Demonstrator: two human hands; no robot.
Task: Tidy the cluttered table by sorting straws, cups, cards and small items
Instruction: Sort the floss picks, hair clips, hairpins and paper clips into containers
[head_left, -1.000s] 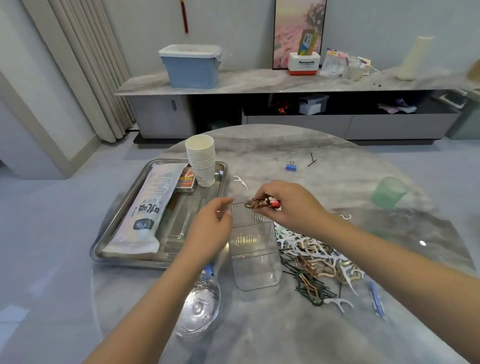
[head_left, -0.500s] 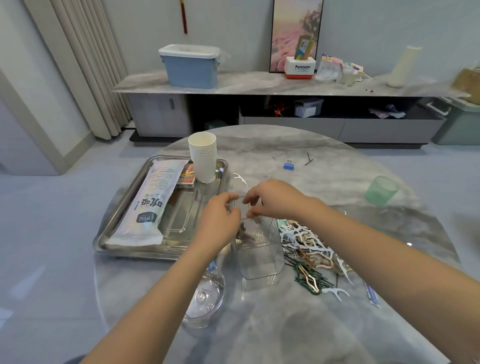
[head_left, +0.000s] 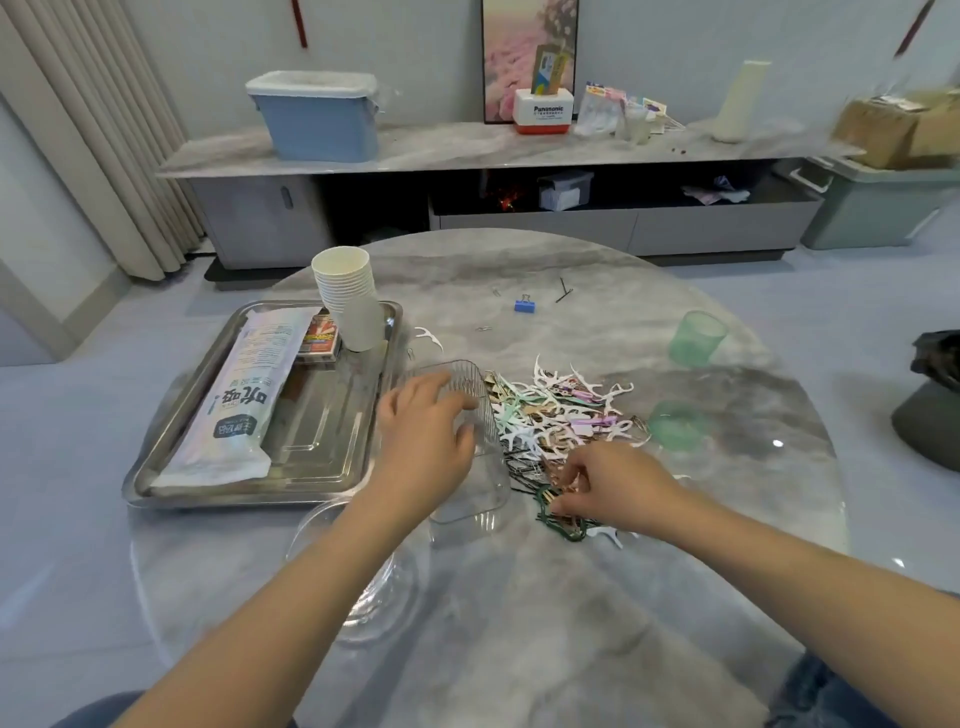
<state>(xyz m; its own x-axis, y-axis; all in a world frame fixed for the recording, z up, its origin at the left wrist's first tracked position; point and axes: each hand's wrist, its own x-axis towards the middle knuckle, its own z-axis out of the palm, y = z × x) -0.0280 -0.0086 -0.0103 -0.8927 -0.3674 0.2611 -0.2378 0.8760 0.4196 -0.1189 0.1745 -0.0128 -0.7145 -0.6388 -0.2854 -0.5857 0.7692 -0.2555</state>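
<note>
L hand (head_left: 423, 441) grip clamped on clear container (head_left: 467, 441); R hand (head_left: 605, 486) grip pinching clips in pile (head_left: 561, 415).

A round marble worktop (head_left: 519, 623) carries a steel tray (head_left: 156, 483), clear container (head_left: 483, 499), glass bowl (head_left: 384, 608), green cup (head_left: 697, 339), blue binder clip (head_left: 524, 305) and a heap of floss picks and paper clips (head_left: 561, 410).
</note>
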